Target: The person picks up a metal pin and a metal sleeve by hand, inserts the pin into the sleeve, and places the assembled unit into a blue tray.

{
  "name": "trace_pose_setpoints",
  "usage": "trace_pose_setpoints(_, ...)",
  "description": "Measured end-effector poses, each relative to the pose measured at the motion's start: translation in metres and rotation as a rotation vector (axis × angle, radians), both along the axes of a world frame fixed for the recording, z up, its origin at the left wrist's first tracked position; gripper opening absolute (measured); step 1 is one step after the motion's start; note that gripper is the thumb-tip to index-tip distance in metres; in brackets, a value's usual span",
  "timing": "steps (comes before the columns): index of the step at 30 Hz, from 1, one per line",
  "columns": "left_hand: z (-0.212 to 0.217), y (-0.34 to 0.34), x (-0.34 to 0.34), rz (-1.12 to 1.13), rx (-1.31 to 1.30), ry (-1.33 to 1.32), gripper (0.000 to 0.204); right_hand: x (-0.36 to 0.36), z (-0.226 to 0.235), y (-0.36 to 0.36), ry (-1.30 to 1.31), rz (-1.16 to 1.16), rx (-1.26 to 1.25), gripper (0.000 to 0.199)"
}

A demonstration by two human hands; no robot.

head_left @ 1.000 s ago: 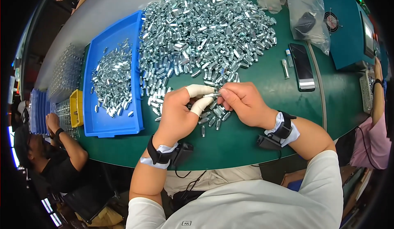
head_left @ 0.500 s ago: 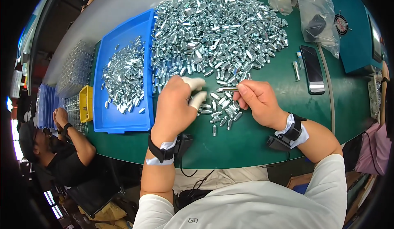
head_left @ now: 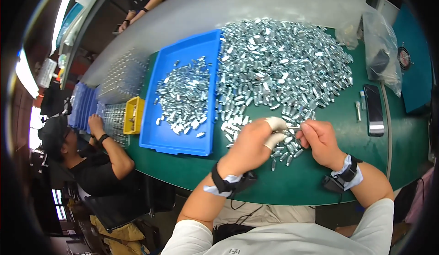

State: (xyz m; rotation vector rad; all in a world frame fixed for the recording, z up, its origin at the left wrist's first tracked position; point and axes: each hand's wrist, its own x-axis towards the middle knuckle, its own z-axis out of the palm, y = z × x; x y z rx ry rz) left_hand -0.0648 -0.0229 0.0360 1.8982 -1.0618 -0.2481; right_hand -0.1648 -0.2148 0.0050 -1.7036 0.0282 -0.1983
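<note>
My right hand [head_left: 320, 137] pinches a thin metal rod [head_left: 294, 127], which points left above the parts. My left hand [head_left: 250, 147] has come up to the rod's far end, white covers on its thumb and a finger. Its fingers curl around that end; what they grip there is hidden. Beneath both hands lies a small group of shiny hexagonal metal fittings [head_left: 289, 153]. Just beyond spreads a large heap of the same fittings [head_left: 283, 63]. Black straps with small dark boxes circle both my wrists.
Left of the heap, a blue tray [head_left: 178, 50] holds more fittings. Beside it stand a yellow bin [head_left: 138, 100] and clear racks [head_left: 121, 79]. A phone [head_left: 374, 111], small tubes [head_left: 358, 112] and a plastic bag [head_left: 384, 49] lie right. Another person [head_left: 93, 159] sits at left.
My left hand has moved right, its fingers reaching the end of the rod. My right hand keeps its pinch. The whole view has shifted, so the table appears farther right and lower.
</note>
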Motion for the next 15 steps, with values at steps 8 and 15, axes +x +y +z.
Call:
trace_pose_setpoints(8,-0.001,-0.004,-0.001,0.039,-0.055,-0.105,0.021,0.001,-0.002,-0.001,0.006,0.005,-0.053,0.031)
trace_pose_setpoints(15,-0.009,-0.001,0.01,-0.025,-0.12,-0.248,0.022,0.005,0.003,0.0,-0.026,0.059,-0.157,0.032)
